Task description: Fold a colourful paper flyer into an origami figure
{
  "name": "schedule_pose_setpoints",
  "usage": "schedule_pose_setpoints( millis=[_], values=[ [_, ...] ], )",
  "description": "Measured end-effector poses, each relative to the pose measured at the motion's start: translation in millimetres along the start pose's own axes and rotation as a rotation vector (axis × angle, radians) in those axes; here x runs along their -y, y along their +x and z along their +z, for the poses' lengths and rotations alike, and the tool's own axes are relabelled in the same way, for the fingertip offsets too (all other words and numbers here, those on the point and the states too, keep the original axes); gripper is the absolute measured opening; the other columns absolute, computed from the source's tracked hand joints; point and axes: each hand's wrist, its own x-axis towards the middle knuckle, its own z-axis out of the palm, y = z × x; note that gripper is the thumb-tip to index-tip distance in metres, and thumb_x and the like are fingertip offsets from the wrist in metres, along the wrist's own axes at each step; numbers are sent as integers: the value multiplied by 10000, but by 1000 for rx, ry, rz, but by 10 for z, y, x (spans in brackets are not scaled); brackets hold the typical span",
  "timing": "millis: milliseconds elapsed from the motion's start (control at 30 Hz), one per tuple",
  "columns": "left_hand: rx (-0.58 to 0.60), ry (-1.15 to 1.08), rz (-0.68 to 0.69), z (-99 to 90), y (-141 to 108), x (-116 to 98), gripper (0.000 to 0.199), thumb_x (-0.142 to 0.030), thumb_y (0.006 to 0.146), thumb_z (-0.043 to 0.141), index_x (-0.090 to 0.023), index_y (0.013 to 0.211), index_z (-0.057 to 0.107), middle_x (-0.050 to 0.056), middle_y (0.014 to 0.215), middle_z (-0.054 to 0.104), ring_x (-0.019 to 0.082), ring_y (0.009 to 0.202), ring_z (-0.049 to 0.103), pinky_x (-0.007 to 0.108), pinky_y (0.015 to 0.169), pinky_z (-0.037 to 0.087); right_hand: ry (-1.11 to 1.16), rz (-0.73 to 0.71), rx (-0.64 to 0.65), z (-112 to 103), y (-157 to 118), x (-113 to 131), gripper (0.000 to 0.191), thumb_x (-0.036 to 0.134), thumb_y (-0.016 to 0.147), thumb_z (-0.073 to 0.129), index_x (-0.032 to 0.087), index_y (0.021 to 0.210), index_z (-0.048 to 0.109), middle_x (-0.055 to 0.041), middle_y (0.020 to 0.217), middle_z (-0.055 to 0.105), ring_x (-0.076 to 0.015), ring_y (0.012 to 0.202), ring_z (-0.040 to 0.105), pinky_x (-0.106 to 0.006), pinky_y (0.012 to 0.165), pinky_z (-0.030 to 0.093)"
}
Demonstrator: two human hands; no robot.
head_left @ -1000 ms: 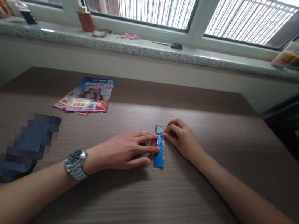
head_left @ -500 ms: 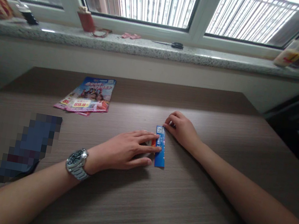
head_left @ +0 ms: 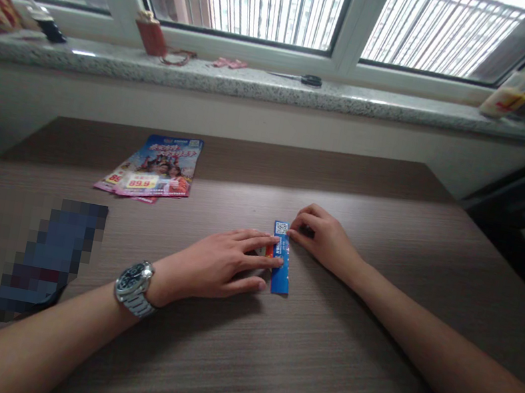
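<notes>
A narrow folded strip of printed paper (head_left: pixel 281 278), blue with a QR code at its far end, lies on the brown table (head_left: pixel 343 373). My left hand (head_left: pixel 225 263), a metal watch on its wrist, rests with fingers spread, and its fingertips lie on the strip from the left side. At the strip's upper right edge is my right hand (head_left: pixel 320 235), its thumb and index finger curled close together. Whether anything is between those fingertips is too small to tell.
Colourful flyers (head_left: pixel 160 168) are stacked at the table's back left. A blurred dark object (head_left: pixel 49 254) lies at the left. Scissors (head_left: pixel 308 80), a red container (head_left: pixel 151 35) and a plastic cup (head_left: pixel 511 95) stand or lie on the stone windowsill (head_left: pixel 241 88).
My right hand has moved slightly toward me and down along the strip's right edge. The left hand and the strip look the same.
</notes>
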Motion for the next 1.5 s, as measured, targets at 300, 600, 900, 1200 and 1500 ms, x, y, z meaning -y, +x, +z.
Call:
schedule_pose_setpoints(
  millis=[300, 600, 900, 1200, 1500],
  values=[
    [-17, -23, 4, -9, -4, -3, 451, -458, 1043, 489, -335, 1476, 519, 48, 1615, 404, 293, 1451, 428, 480, 1205, 358, 10, -7, 52, -6, -119, 71, 80, 161, 874, 750, 196, 848, 683, -29, 923, 590, -171, 825, 597, -311, 756, 496],
    [8, -3, 3, -10, -4, 1, 457, -462, 1048, 475, -323, 1481, 515, 61, 1621, 390, 295, 1463, 413, 488, 1212, 351, 34, -15, 80, -7, -174, 113, 80, 172, 884, 747, 188, 856, 674, -38, 935, 591, -182, 850, 593, -306, 766, 486],
    [6, -11, 1, -9, -3, 5, 483, -469, 1047, 476, -338, 1511, 472, 58, 1617, 398, 296, 1468, 405, 502, 1212, 348, 62, -28, 130, -34, -294, 218, 83, 183, 892, 740, 192, 845, 671, -48, 933, 605, -188, 856, 598, -305, 764, 482],
    [-8, -6, 6, 2, -10, 14, 467, -468, 1047, 480, -332, 1493, 495, 54, 1624, 385, 287, 1464, 413, 495, 1218, 343, 60, -42, 161, -36, -448, 307, 104, 188, 889, 741, 199, 826, 660, -47, 924, 625, -200, 875, 591, -308, 753, 466],
    [-24, -37, 12, -7, -14, 29, 457, -436, 1043, 504, -333, 1488, 505, 52, 1617, 399, 283, 1462, 421, 490, 1221, 349, 46, -69, 191, -16, -598, 332, 77, 273, 884, 765, 228, 895, 702, -49, 947, 652, -221, 905, 591, -350, 797, 450]
  ],
)
